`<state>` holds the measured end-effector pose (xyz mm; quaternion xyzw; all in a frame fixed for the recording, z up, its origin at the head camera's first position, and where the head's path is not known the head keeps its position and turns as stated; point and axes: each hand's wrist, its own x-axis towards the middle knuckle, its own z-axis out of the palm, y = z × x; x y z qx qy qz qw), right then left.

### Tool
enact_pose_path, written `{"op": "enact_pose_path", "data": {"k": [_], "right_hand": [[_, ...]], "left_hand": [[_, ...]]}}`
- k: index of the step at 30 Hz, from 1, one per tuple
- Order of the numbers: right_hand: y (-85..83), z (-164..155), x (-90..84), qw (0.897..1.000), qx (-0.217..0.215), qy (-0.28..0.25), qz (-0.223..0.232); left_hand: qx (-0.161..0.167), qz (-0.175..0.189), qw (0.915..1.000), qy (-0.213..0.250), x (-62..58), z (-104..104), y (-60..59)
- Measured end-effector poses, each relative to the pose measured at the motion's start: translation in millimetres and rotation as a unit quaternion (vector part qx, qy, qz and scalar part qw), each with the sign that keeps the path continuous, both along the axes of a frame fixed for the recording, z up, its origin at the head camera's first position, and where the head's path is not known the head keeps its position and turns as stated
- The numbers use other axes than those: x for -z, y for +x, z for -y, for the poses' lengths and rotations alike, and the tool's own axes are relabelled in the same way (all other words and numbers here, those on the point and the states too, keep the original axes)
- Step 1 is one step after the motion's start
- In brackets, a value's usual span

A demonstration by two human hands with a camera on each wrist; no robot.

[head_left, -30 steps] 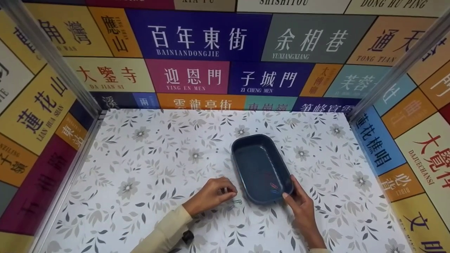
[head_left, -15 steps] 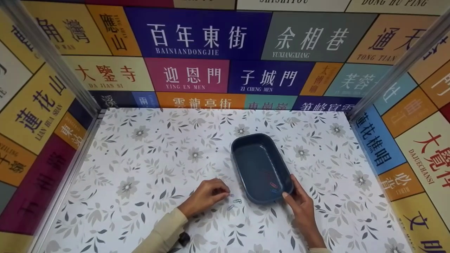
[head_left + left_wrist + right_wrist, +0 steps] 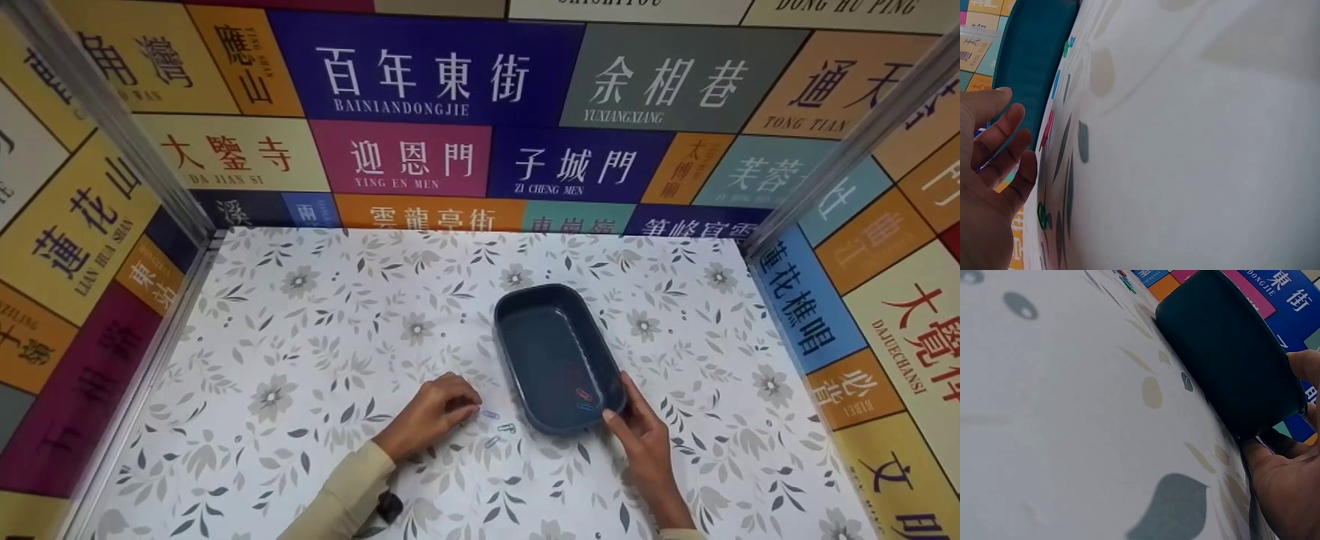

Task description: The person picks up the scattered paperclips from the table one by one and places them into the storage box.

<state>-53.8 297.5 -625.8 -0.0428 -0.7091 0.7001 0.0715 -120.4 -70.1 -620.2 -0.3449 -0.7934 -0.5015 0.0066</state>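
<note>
The deep, dark-blue, rounded-rectangular dish stands on the white, leaf-and-flower-printed worktop, its long axis slanting from far left to near right as the person looks at it. Beside the near part of the dish's left side lie small looped paper clips: a pale violet one, a green one or possibly two overlapping, and a pale blue one closest to the person. The relation that seems to matter most is here: the violet clip lies between the left hand and the dish, just beyond that hand's fingertips, its long axis pointing roughly toward the dish. The left hand is much the nearer to these loose clips; its fingers are loosely bent, and the left wrist view shows nothing held. The right hand grips the dish at its near right corner, thumb at the rim and fingers against the outside. Inside the dish, at that same end, lie a red clip and a blue clip. The dish's raised left wall stands between the loose clips and those inside. Beyond the dish rises a colourful lettered panel wall.
</note>
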Motion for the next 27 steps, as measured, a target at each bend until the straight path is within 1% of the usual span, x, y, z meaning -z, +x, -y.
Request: {"op": "enact_pose_path", "data": {"k": [7, 15, 17, 23, 27], "right_hand": [[0.0, -1, -1.1, 1.000, 0.003, -0.006, -0.005], [1.0, 0, -1.8, 1.000, -0.003, 0.007, 0.006], [1.2, 0, -2.2, 1.000, -0.005, 0.009, 0.009], [0.1, 1, -1.3, 1.000, -0.004, 0.002, 0.007], [-0.2, 1, -0.8, 1.000, -0.002, -0.004, -0.001]], "left_hand": [[-0.011, -0.047, 0.9988, -0.007, 4.5, 8, -8.1], [0.002, -0.087, 0.9955, -0.039, 8.4, 17, -17.5], [0.004, -0.089, 0.9950, -0.045, 8.7, 18, -19.4], [0.011, -0.080, 0.9950, -0.058, 11.6, 23, -24.4], [0.020, -0.086, 0.9939, -0.066, 14.2, 27, -27.2]]}}
